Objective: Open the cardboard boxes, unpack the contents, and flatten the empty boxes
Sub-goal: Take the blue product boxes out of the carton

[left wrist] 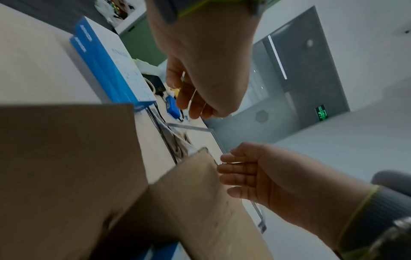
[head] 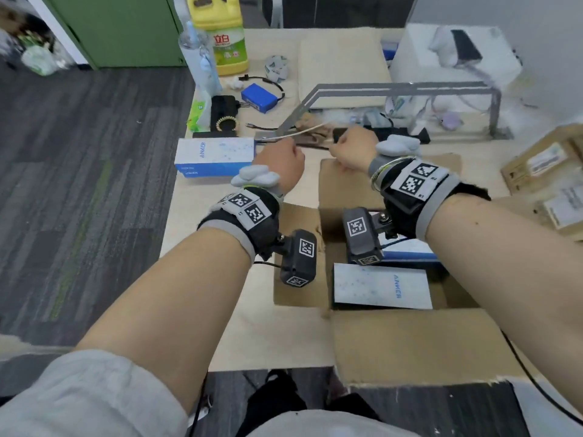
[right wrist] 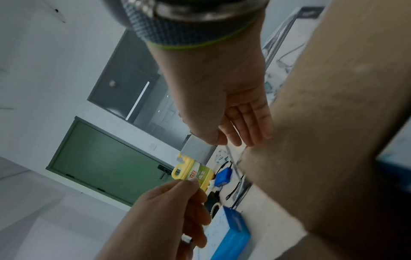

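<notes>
An open cardboard box stands on the table in front of me with its flaps spread. A white Anker box lies inside it. A second white-and-blue Anker box lies on the table to the left. Both hands are raised over the far flap. My left hand has curled fingers and pinches one end of a thin clear tape strip. My right hand pinches the other end between thumb and fingers. The strip runs down to the flap's edge.
Behind the hands stands a grey metal frame amid cables. A yellow detergent jug, a blue battery pack and a flat cardboard sheet lie further back. Sealed cardboard boxes sit at the right. The table's left edge drops to grey floor.
</notes>
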Demonstrator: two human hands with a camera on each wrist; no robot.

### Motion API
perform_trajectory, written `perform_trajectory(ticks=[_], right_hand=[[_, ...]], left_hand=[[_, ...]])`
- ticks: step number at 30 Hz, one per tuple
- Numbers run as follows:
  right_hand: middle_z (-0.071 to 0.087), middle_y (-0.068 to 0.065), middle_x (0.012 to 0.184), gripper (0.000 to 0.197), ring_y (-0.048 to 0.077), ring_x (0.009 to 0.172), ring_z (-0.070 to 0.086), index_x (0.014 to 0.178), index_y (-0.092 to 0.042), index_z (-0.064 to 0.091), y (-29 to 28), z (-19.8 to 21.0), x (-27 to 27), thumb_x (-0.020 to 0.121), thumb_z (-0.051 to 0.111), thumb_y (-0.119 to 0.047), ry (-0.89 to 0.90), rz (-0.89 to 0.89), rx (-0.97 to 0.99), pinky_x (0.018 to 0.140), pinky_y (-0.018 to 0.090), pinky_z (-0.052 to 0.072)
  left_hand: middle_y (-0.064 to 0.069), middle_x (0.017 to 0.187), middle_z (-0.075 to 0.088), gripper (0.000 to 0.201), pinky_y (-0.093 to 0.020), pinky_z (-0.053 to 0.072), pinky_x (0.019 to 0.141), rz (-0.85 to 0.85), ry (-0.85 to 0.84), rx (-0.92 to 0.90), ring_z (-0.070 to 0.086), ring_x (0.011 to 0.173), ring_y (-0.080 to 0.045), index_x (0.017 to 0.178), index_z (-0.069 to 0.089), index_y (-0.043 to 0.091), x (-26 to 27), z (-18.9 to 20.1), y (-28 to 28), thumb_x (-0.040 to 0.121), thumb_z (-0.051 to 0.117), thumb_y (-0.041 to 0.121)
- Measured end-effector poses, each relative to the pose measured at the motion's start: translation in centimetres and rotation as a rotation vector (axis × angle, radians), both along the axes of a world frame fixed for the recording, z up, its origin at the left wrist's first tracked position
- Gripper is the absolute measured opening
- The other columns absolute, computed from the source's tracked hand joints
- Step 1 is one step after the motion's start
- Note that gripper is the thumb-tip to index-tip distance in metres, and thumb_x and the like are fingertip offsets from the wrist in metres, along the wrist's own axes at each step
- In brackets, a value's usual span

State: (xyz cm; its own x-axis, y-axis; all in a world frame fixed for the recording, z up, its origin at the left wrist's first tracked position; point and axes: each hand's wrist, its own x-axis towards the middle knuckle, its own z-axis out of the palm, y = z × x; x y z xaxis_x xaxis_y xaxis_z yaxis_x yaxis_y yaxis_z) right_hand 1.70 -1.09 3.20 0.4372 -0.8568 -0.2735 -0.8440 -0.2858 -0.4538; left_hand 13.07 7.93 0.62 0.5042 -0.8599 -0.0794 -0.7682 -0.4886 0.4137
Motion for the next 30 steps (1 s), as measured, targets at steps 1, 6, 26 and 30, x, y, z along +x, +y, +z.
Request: perform_trajectory(ticks=[1,6,26,30], right_hand=[[0.064,0.015,0.075,0.024,0.034,0.078,0.065,0.08,-0.004,0.063,-0.1,0.0,-1.6,0.09,0.047,-0.019,-0.001,-0.006,0.011,0.084,0.04,0.055],[0.071,0.017,0.078,0.03,0.031,0.07,0.07,0.077,0.0,0.064,-0.9,-0.9,-10.6,0.087,0.047,-0.022,-0.056,-0.111,0.092,0.072,0.042,0.059],[0.062,0.015,0.117,0.052,0.031,0.105,0.059,0.114,0.0,0.057,-0.5,-6.4,-22.5,0.097,0.045,-0.048,0.432,-0.004,0.008,0.078,0.033,0.039],[0.057,0.017,0.127,0.053,0.032,0.118,0.053,0.123,0.002,0.053,-0.2,-7.1,-22.0,0.102,0.035,-0.042,0.421,0.019,0.093,0.095,0.034,0.039]], left_hand=[[-0.014,0.103,0.065,0.033,-0.032,0.036,0.07,-0.018,-0.005,0.026,0.054,0.082,-0.028,0.097,0.057,0.01,-1.4,-0.1,-0.1,0.1,0.032,0.03],[-0.017,0.102,0.066,0.042,-0.033,0.039,0.074,-0.083,-0.017,0.143,0.058,0.086,-0.03,0.097,0.061,0.002,-8.5,-0.9,-0.6,0.102,0.031,0.031],[-0.022,0.135,0.049,0.055,-0.04,0.035,0.1,0.2,0.295,0.376,0.046,0.125,-0.036,0.134,0.043,-0.003,-18.3,-6.5,-0.7,0.102,0.035,0.041],[-0.023,0.135,0.048,0.05,-0.041,0.036,0.1,0.252,0.35,0.33,0.046,0.124,-0.037,0.134,0.04,-0.003,-18.5,-6.9,-0.4,0.103,0.035,0.036]])
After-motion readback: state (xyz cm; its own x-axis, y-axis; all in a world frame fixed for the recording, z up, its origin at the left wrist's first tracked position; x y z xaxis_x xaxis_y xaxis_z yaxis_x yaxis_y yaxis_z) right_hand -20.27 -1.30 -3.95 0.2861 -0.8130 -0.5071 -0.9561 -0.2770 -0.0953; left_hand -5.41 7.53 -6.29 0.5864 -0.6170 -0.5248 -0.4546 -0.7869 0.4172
